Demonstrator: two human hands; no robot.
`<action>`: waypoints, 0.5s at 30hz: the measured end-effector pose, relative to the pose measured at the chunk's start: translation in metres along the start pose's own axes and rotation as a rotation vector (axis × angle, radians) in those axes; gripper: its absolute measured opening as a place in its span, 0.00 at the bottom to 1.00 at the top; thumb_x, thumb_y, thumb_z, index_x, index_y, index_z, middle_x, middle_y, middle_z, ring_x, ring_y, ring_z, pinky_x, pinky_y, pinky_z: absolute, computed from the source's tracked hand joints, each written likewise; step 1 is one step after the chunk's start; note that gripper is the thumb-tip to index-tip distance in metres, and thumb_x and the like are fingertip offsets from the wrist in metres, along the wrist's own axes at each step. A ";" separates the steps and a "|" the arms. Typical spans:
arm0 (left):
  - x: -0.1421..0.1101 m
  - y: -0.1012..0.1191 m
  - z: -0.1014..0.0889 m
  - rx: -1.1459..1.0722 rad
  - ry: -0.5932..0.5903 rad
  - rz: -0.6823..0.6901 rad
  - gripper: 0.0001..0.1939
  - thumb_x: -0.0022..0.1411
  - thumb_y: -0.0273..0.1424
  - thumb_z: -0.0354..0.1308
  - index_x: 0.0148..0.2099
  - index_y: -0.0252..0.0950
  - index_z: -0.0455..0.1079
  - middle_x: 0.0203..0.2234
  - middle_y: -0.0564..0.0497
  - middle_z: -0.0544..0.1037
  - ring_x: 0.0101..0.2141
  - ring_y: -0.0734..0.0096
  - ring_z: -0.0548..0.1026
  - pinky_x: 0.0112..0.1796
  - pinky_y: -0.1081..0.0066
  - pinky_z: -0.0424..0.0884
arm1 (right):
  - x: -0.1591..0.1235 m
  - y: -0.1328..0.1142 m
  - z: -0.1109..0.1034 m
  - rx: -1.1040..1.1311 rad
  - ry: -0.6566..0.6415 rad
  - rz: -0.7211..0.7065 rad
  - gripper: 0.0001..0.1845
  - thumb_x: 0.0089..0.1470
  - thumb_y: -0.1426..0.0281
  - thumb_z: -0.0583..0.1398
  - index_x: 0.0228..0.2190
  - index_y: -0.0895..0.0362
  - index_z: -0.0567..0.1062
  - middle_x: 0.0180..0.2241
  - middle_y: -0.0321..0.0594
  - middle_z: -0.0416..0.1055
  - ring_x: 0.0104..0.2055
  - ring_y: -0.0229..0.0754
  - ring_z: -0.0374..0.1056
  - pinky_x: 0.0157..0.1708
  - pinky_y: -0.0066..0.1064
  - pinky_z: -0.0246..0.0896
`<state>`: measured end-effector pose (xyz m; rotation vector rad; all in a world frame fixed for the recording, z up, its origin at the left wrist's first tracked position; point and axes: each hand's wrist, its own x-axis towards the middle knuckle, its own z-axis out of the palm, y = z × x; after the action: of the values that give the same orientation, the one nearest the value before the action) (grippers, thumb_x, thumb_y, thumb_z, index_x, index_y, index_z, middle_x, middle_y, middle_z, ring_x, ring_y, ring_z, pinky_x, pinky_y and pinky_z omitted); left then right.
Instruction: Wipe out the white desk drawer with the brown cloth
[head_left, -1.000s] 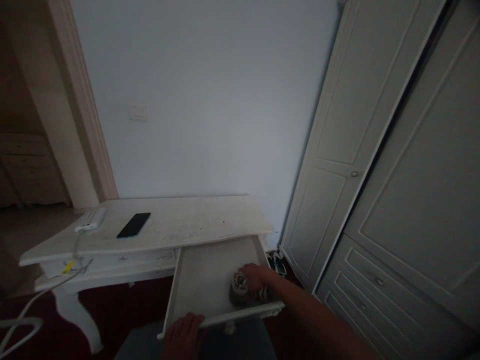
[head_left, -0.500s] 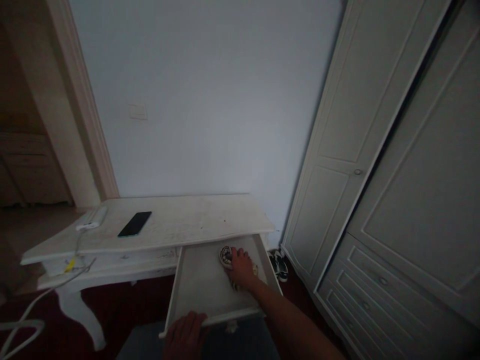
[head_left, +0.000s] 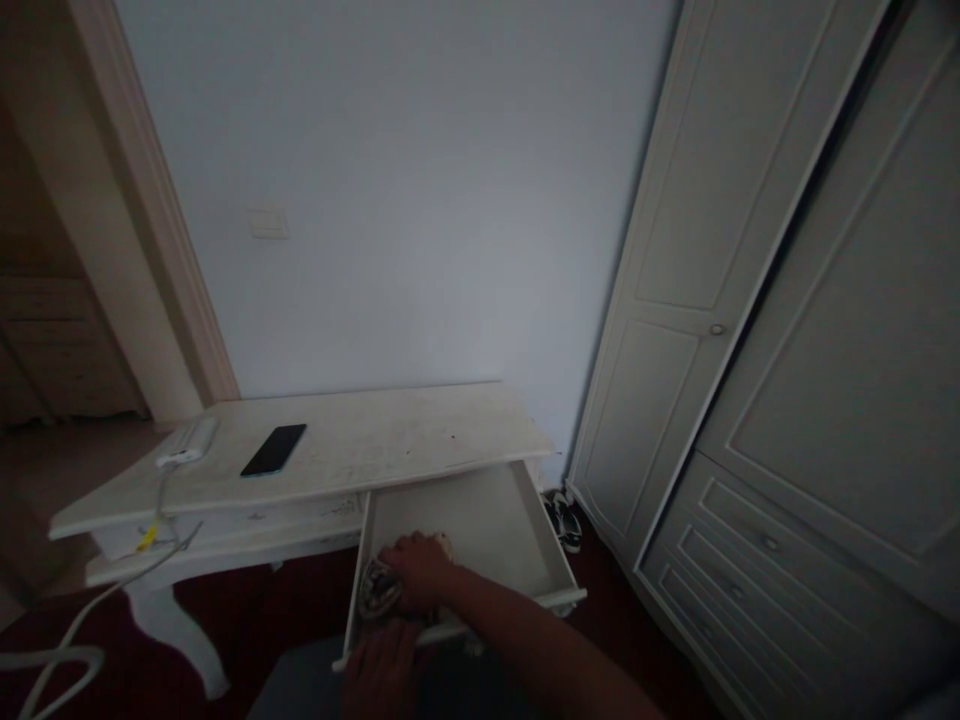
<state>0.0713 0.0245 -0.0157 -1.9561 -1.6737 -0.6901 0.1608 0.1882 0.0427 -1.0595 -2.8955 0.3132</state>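
Observation:
A white drawer (head_left: 517, 520) stands pulled out of the white table. In its front left corner lies a rolled-up cloth (head_left: 377, 592) with a dark and light pattern. My right hand (head_left: 418, 568) is closed over this cloth from above and covers much of it. Over the drawer's front edge, near its left corner, my left hand (head_left: 381, 665) has its fingers wrapped, just in front of the cloth.
On the tabletop (head_left: 390, 430) lie a dark phone (head_left: 274, 450) and a white power strip (head_left: 187, 441), whose cable hangs off the left side. Dark shoes (head_left: 564, 522) sit on the floor between the table and a white wardrobe (head_left: 660, 400).
My right hand has moved the rolled cloth from the right rear part of the drawer to the front left corner. My left hand stays at the drawer's front edge.

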 end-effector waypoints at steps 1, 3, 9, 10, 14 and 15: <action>0.000 0.000 0.000 -0.006 0.012 0.000 0.14 0.72 0.27 0.56 0.48 0.44 0.83 0.44 0.48 0.88 0.46 0.57 0.84 0.51 0.59 0.71 | -0.008 0.001 0.002 0.004 -0.039 -0.056 0.36 0.48 0.57 0.72 0.58 0.47 0.74 0.54 0.48 0.78 0.53 0.62 0.76 0.48 0.50 0.72; 0.001 -0.001 0.000 -0.007 0.030 0.003 0.14 0.74 0.29 0.55 0.48 0.44 0.83 0.45 0.48 0.88 0.45 0.58 0.84 0.51 0.59 0.71 | -0.023 0.009 0.002 0.045 -0.101 -0.120 0.31 0.51 0.59 0.71 0.56 0.47 0.76 0.51 0.46 0.80 0.51 0.59 0.78 0.45 0.45 0.73; -0.002 -0.002 0.005 0.042 -0.037 0.021 0.15 0.73 0.28 0.56 0.50 0.45 0.83 0.46 0.50 0.88 0.46 0.60 0.83 0.52 0.61 0.71 | -0.058 0.053 -0.018 0.091 -0.278 -0.085 0.25 0.50 0.62 0.72 0.50 0.49 0.79 0.45 0.41 0.81 0.44 0.53 0.79 0.38 0.34 0.70; -0.003 -0.001 0.005 0.048 -0.055 0.019 0.14 0.73 0.27 0.56 0.50 0.45 0.83 0.46 0.50 0.88 0.47 0.60 0.83 0.52 0.61 0.71 | -0.065 0.062 -0.024 0.087 -0.294 -0.064 0.24 0.48 0.63 0.72 0.49 0.50 0.79 0.45 0.41 0.81 0.43 0.52 0.79 0.38 0.33 0.69; -0.001 0.001 0.004 0.033 -0.115 0.004 0.14 0.72 0.26 0.58 0.50 0.45 0.83 0.47 0.50 0.87 0.49 0.59 0.82 0.55 0.58 0.69 | -0.109 0.094 -0.054 0.089 -0.230 0.063 0.29 0.40 0.66 0.75 0.47 0.51 0.80 0.47 0.45 0.79 0.45 0.54 0.78 0.43 0.37 0.70; 0.000 0.002 0.003 0.020 -0.132 -0.007 0.15 0.72 0.25 0.57 0.50 0.46 0.83 0.47 0.50 0.87 0.49 0.58 0.82 0.55 0.58 0.68 | -0.123 0.100 -0.061 0.125 -0.158 0.104 0.30 0.38 0.66 0.76 0.47 0.52 0.80 0.48 0.46 0.79 0.47 0.56 0.77 0.46 0.39 0.71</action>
<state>0.0738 0.0260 -0.0177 -2.0216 -1.7590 -0.5550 0.3249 0.1942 0.0860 -1.2189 -2.9138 0.6000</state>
